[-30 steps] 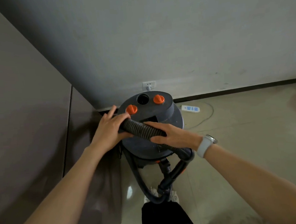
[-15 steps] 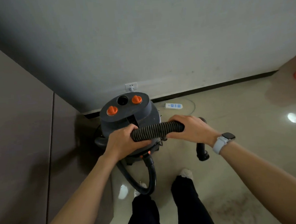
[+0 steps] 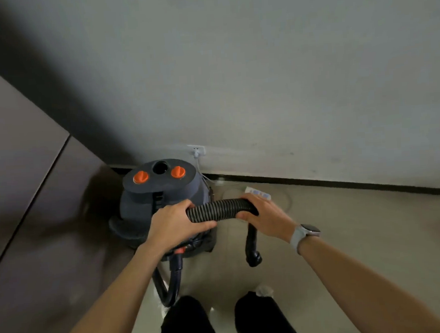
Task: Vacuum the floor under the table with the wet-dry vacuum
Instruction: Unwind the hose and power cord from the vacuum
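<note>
1. Gripping the ribbed black hose (image 3: 217, 210), the left hand (image 3: 176, 224) has its fingers and thumb wrapped round it; the right hand (image 3: 264, 216) curls over the far end of the same stretch, a grey smartwatch (image 3: 304, 234) on that wrist.
2. The hose's free end (image 3: 252, 252) hangs below the right hand, off the floor (image 3: 346, 225).
3. The wet-dry vacuum (image 3: 159, 201), dark grey with two orange knobs (image 3: 141, 176), stands on the floor in the corner, just behind the left hand.
4. A white power strip (image 3: 258, 191) lies near the wall, below a wall socket (image 3: 196, 150).
</note>
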Demonstrator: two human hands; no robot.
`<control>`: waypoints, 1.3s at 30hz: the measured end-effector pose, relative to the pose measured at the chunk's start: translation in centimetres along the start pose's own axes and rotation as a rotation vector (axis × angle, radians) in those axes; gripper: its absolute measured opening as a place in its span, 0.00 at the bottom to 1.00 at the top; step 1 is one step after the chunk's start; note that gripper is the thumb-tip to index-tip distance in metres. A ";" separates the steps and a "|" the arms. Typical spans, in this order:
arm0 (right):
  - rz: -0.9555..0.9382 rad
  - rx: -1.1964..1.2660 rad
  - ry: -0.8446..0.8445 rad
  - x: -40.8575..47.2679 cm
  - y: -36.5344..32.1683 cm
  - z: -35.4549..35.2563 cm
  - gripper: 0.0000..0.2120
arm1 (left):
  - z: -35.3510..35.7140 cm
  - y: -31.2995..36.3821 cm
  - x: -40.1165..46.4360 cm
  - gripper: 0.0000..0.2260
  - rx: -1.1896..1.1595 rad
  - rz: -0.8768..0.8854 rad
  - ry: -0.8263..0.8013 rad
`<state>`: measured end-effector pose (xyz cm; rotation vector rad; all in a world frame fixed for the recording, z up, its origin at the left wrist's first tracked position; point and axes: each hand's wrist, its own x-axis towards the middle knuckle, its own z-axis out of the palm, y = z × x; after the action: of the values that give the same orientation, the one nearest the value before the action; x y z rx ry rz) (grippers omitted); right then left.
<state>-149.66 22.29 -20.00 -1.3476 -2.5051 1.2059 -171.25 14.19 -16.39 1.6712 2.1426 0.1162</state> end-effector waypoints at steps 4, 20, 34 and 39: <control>-0.138 -0.074 -0.169 2.4 0.9 1.0 0.18 | 2.4 -1.2 -1.9 0.23 -0.054 -0.203 -0.077; -0.494 -0.340 -0.775 9.1 2.4 6.0 0.22 | 12.4 -0.5 -8.2 0.42 -0.196 -0.648 0.018; -0.433 -0.372 -0.902 10.6 13.2 12.2 0.19 | 28.8 5.8 -9.0 0.25 -0.060 -0.638 -0.036; -0.199 -0.152 -0.710 13.6 11.7 18.6 0.22 | 32.4 3.1 -8.3 0.25 0.005 -0.586 -0.019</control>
<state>-157.17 24.50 -44.61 -0.7298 -3.1450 1.7016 -154.78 1.16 -42.56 0.9788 2.5171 -0.0771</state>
